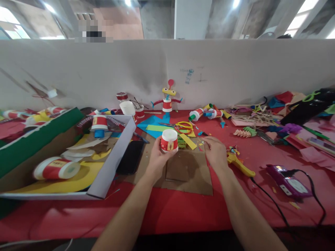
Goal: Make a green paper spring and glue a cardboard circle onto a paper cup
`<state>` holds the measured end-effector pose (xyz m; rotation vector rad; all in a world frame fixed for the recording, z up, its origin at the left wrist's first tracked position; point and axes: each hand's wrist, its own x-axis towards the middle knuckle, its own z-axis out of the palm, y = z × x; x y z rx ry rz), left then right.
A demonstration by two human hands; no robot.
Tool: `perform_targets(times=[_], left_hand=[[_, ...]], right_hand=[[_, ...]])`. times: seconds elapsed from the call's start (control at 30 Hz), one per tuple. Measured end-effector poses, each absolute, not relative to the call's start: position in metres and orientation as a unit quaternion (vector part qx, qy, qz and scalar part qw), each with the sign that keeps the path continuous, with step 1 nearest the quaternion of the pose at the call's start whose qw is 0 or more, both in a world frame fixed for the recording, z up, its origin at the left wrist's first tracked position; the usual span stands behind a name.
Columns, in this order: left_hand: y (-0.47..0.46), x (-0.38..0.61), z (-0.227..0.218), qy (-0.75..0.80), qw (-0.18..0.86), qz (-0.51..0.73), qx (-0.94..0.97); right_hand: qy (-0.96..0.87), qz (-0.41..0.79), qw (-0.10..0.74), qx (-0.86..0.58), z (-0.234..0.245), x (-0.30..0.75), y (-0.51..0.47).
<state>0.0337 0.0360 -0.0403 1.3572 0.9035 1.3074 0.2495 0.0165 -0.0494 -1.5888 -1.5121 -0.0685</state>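
Observation:
My left hand (158,156) is wrapped round an upturned white paper cup with a red and yellow band (169,140), held just above a brown cardboard sheet (193,174). A green folded-paper spring (181,142) sticks out beside the cup. My right hand (215,151) rests palm down on the cardboard's far right corner, fingers curled toward small paper scraps; I cannot make out anything in it. Yellow-handled scissors (183,126) lie on blue and yellow paper behind the cup.
A large open box (110,167) at the left holds more banded cups and yellow paper. A black phone (131,157) lies beside it. A finished cup robot (167,101) stands by the wall. A yellow glue gun (239,164) and purple device (286,181) lie at the right.

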Motion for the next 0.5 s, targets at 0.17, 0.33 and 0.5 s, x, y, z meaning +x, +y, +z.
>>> perform_targets(times=[0.17,0.33,0.5], left_hand=[[0.032,0.032,-0.034,0.377,0.588,0.518,0.493],[0.033,0.034,-0.038,0.371,0.573,0.497,0.535],[0.035,0.037,-0.042,0.396,0.486,0.508,0.591]], right_hand=[[-0.606,-0.070,0.436,-0.662,-0.044,0.244,0.014],[-0.645,0.117,0.548,-0.520,-0.025,0.207,0.007],[-0.627,0.154,0.570,-0.508,-0.018,0.175,0.004]])
